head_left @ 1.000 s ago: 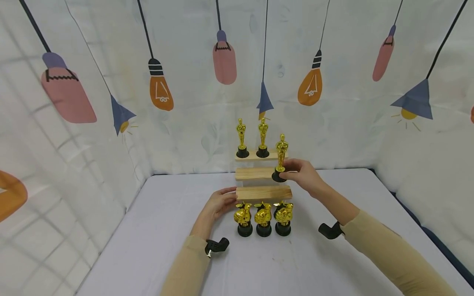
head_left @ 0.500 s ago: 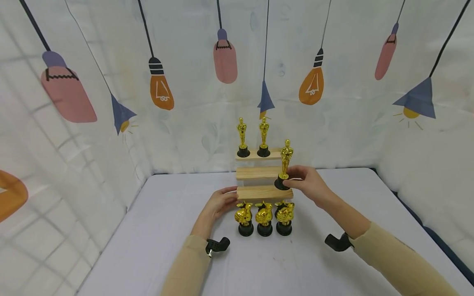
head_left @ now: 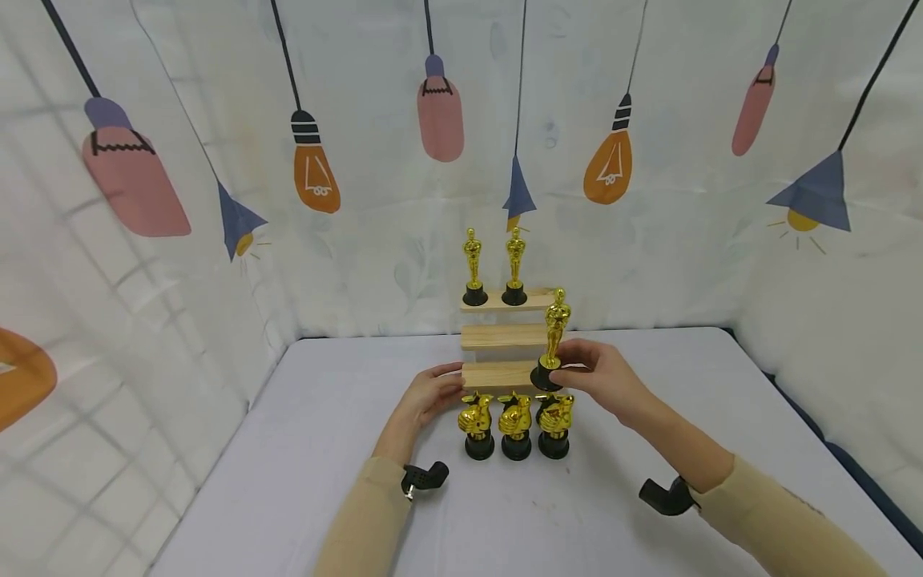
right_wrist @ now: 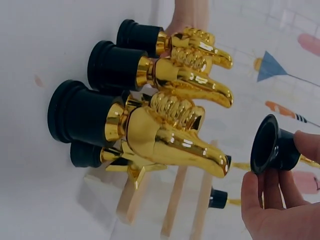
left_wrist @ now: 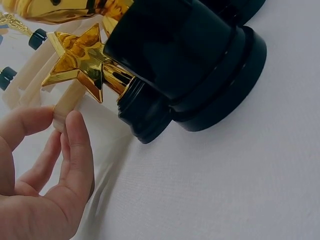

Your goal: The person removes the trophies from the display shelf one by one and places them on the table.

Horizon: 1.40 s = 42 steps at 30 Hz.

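My right hand (head_left: 602, 377) pinches the black base of a gold figure trophy (head_left: 556, 324), held upright in front of the right end of the wooden tiered stand (head_left: 497, 374). Its hollow underside shows in the right wrist view. On the left, my left hand (head_left: 427, 394) grips the end of the stand's lowest step between thumb and fingers, as the left wrist view shows. Two matching figure trophies, one left (head_left: 473, 260) and one in the middle (head_left: 515, 260), stand on the top step. The middle and lowest steps bear nothing else.
Three gold thumbs-up trophies, the middle one (head_left: 515, 417) among them, stand in a row before the stand. Star trophies (left_wrist: 80, 60) stand close behind them, partly hidden. A white cloth covers the table (head_left: 303, 449), with a lamp-patterned curtain (head_left: 375, 264) behind.
My right hand has brought the figure trophy down and nearer, from by the middle step to in front of the lowest one. My left hand stays at the stand's end.
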### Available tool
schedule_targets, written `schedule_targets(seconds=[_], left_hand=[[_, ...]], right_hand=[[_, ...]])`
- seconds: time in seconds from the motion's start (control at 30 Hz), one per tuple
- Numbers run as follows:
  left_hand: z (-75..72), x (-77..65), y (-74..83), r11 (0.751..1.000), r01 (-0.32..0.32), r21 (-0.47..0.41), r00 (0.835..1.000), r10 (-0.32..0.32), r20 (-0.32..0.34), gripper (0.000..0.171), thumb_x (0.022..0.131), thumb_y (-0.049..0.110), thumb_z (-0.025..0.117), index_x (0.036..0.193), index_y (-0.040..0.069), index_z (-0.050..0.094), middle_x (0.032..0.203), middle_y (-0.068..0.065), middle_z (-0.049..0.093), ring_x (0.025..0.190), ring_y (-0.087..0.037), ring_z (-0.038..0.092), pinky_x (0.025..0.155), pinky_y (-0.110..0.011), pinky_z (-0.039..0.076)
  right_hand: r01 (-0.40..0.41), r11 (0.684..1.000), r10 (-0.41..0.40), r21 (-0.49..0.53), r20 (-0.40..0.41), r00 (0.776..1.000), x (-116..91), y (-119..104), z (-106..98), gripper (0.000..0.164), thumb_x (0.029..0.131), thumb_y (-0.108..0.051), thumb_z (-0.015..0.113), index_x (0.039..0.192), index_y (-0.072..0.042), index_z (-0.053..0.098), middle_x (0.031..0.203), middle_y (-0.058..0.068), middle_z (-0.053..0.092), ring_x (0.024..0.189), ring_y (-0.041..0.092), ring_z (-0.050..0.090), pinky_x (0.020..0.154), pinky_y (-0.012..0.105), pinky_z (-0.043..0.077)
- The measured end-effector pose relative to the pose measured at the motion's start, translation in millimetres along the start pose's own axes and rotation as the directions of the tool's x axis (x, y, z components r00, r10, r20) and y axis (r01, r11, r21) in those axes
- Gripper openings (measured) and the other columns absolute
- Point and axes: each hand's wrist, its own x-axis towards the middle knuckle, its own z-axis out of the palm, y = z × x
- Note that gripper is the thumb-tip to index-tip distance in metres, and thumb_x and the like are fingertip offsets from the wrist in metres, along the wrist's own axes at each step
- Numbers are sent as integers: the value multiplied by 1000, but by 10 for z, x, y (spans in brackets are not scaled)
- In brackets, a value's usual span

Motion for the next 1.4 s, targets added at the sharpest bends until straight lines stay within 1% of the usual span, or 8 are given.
schedule_targets(seconds=[0.33, 0.5, 0.7, 0.83, 1.07, 1.23, 1.4], left_hand=[[0, -4, 14, 1000, 9, -3, 1000, -9, 10, 50, 94, -5, 68, 143, -5, 55, 133, -27, 61, 98, -23, 71, 86, -32, 60], [-6, 5, 6, 1000, 3, -3, 1000, -3, 15, 51, 94, -5, 68, 143, -6, 54, 134, -27, 60, 97, -22, 71, 86, -32, 60], [-10, 15, -9, 1000, 7, -2, 1000, -7, 10, 51, 94, -5, 68, 144, -5, 54, 132, -26, 61, 96, -22, 71, 85, -32, 60], [-5, 17, -12, 1000, -4, 0, 1000, 4, 16, 50, 95, -4, 67, 143, -6, 54, 131, -26, 61, 96, -22, 71, 86, -32, 60], [-7, 23, -15, 1000, -16, -3, 1000, 16, 22, 49, 96, -4, 67, 142, -7, 54, 131, -28, 61, 99, -24, 71, 88, -34, 60], [-3, 9, -18, 1000, -25, -4, 999, 25, 22, 49, 95, -5, 67, 142, -7, 54, 126, -26, 64, 95, -22, 71, 84, -32, 61], [6, -8, 0, 1000, -26, -6, 999, 26, 20, 47, 95, -5, 67, 141, -7, 56, 121, -23, 66, 92, -20, 70, 80, -30, 61]], right_hand=[[10, 1000, -11, 18, 22, 1000, -108, -5, 145, 44, 94, -11, 75, 131, 7, 60, 125, 18, 64, 113, 31, 64, 91, 31, 58], [38, 999, -39, 21, 35, 999, -149, 14, 229, 46, 94, -10, 75, 133, 7, 58, 125, 18, 64, 113, 32, 64, 91, 31, 58], [66, 998, -67, 16, 50, 996, -187, 51, 319, 40, 93, -7, 76, 128, 6, 62, 121, 17, 65, 108, 31, 65, 88, 30, 59], [88, 996, -90, 24, 80, 993, -213, 66, 367, 37, 92, -5, 76, 125, 7, 63, 119, 18, 65, 105, 31, 66, 86, 30, 59], [82, 997, -81, -7, 113, 990, -254, 104, 480, 34, 91, -5, 78, 121, 6, 65, 115, 16, 66, 102, 30, 64, 84, 28, 59], [74, 997, -72, -11, 129, 989, -264, 177, 555, 33, 89, -5, 79, 117, 5, 66, 114, 14, 67, 102, 30, 66, 85, 28, 59], [36, 999, -35, -8, 147, 989, -286, 230, 613, 33, 89, -5, 80, 117, 5, 66, 113, 13, 67, 100, 28, 67, 82, 30, 59]])
